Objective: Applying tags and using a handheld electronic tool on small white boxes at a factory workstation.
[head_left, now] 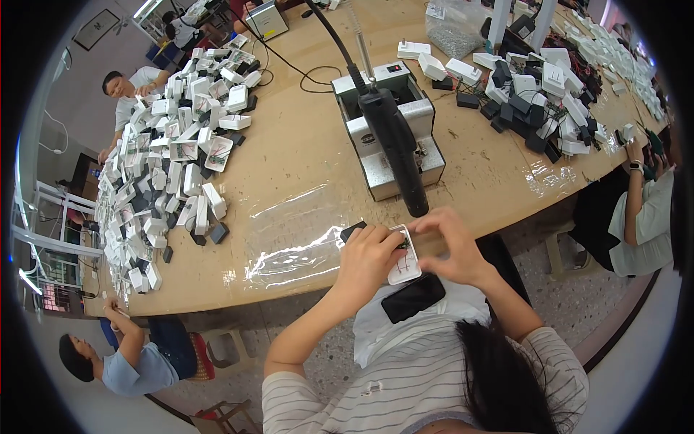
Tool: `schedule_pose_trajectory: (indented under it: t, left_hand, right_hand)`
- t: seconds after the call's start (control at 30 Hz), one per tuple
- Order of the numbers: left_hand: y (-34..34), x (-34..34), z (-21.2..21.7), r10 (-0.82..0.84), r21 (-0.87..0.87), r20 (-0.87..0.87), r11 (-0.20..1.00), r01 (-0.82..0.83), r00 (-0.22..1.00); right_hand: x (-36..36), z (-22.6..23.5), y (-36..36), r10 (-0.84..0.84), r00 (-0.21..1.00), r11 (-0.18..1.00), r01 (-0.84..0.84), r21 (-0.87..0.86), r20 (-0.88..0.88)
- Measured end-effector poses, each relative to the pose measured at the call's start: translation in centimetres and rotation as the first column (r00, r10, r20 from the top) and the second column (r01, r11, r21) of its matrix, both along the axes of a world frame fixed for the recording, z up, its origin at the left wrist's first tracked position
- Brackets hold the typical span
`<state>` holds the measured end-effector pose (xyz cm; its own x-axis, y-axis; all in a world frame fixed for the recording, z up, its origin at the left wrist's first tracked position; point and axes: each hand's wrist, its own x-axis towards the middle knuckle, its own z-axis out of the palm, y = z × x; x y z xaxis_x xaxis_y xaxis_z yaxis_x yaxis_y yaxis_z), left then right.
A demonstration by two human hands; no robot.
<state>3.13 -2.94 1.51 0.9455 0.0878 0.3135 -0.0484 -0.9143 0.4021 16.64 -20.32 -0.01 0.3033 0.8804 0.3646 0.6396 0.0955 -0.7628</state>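
Observation:
My left hand (366,262) is closed on a shallow white plastic housing (405,269) at the table's front edge. Thin red wires and a small green part show inside the housing; my fingers cover the rest. A black block (352,230) pokes out beyond the left knuckles. My right hand (463,253) curves around the housing's right side, thumb and fingers apart, with nothing seen between them. Whether it touches the rim I cannot tell. Just past my hands, a thick black handheld tool (390,130) with a cable leans over a silver metal box (387,155), its tip pointing at me.
Large heaps of white housings (191,177) and black blocks cover the table's left side. Another pile (531,94) lies at the right, near a clear bag (455,29) of small parts. A black phone-like slab (413,298) rests on my lap. Other people sit around the table.

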Motion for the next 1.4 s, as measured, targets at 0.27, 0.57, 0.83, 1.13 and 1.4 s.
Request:
schedule_pose_trajectory:
  t: [0.27, 0.57, 0.83, 1.13, 1.4]
  left_hand:
    - [-0.3, -0.1, -0.4, 0.016, -0.068, 0.024, 0.998, -0.014, 1.0]
    - [-0.4, -0.4, -0.7, 0.037, -0.091, 0.065, 0.995, -0.031, 0.997]
    - [-0.4, -0.5, -0.6, 0.057, -0.116, 0.077, 0.992, -0.048, 0.995]
    - [-0.5, -0.4, -0.7, 0.041, -0.102, 0.041, 0.994, -0.037, 0.998]
    - [-0.5, -0.5, -0.4, 0.056, -0.118, 0.043, 0.992, -0.051, 0.997]
  right_hand:
    - [2.6, 2.7, 7.4, -0.625, 0.704, 0.78, 0.558, 0.282, 0.337]
    - [4.4, 3.6, 6.5, -0.236, 0.907, 0.786, 0.389, 0.481, -0.348]
    - [7.2, 10.4, 9.6, 0.241, 0.788, 0.596, 0.341, 0.727, -0.567]
    - [6.2, 8.8, 11.9, 0.104, 0.814, 0.752, 0.311, 0.581, -0.571]
    - [5.7, 8.2, 12.1, 0.089, 0.813, 0.789, 0.295, 0.539, -0.576]
